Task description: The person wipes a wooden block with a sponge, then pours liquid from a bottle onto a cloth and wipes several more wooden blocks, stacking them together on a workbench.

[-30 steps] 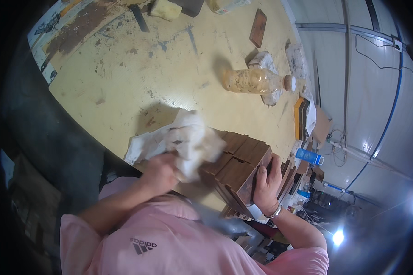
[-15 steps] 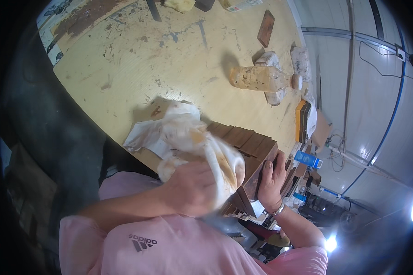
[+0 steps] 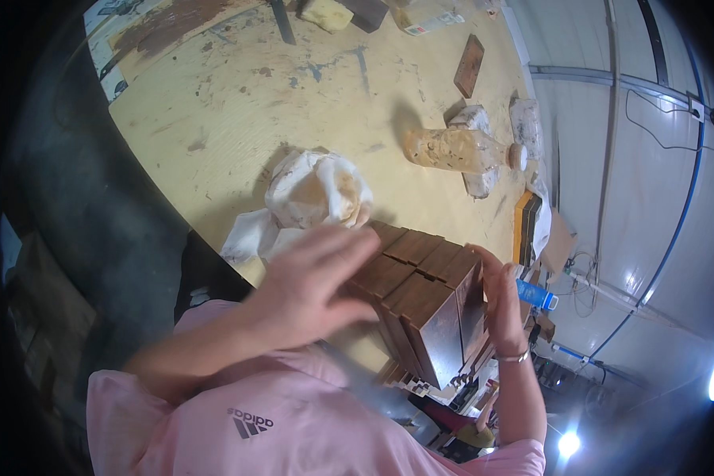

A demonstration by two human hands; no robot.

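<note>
A stack of dark brown wooden blocks (image 3: 420, 270) stands at the table's near edge, its pieces packed side by side with uneven ends. My left hand (image 3: 313, 282), smeared by motion, is at the stack's left side with fingers stretched out and thumb apart; it holds nothing. Along the right side of the stack lies my right hand (image 3: 501, 305), its fingers extended against the wood. Whether my left fingers touch the blocks I cannot tell. Just beyond my left hand a stained white cloth (image 3: 301, 186) lies crumpled on the table.
A cloudy plastic bottle (image 3: 452, 151) with a white cap lies on its side across a whitish wrapped block (image 3: 478, 184). Farther off are a flat brown wooden piece (image 3: 469, 67) and a yellow sponge (image 3: 326, 14). A blue bottle (image 3: 536, 295) is beyond my right hand.
My left hand has let go of the white cloth, now lying on the table, and has opened beside the blocks. My right hand has shifted slightly outward along the stack, which has turned a little.
</note>
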